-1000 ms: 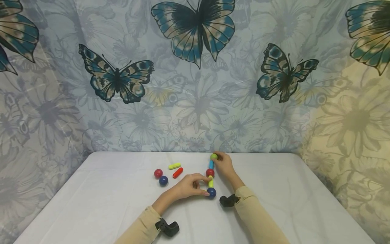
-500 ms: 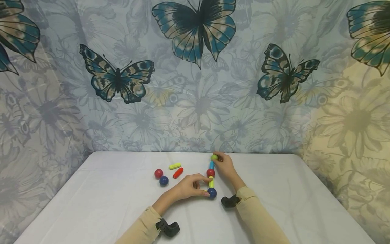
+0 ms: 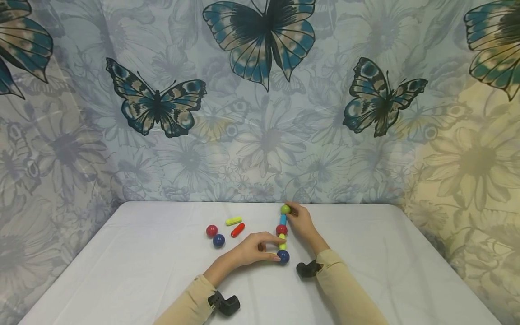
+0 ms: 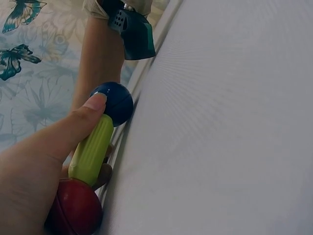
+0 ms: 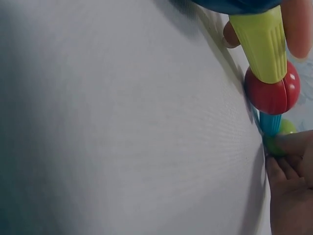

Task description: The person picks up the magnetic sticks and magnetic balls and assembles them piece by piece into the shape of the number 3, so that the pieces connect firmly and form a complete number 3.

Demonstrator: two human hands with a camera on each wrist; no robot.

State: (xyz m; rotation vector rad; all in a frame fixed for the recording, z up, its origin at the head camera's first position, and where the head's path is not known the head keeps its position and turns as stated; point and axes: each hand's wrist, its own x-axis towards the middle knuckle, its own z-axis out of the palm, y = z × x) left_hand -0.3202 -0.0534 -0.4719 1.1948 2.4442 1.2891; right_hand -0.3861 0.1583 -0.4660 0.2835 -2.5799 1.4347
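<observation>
my left hand (image 3: 248, 248) holds the yellow stick (image 4: 92, 149), thumb on its blue ball (image 3: 284, 257); my right hand (image 3: 301, 221) pinches the green ball (image 3: 285, 209).

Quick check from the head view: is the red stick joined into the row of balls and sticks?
No, the red stick lies on the white table, apart from the row of balls and sticks.

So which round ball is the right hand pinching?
The glossy light green ball, the only green one; the other four balls are red or dark blue.
</observation>
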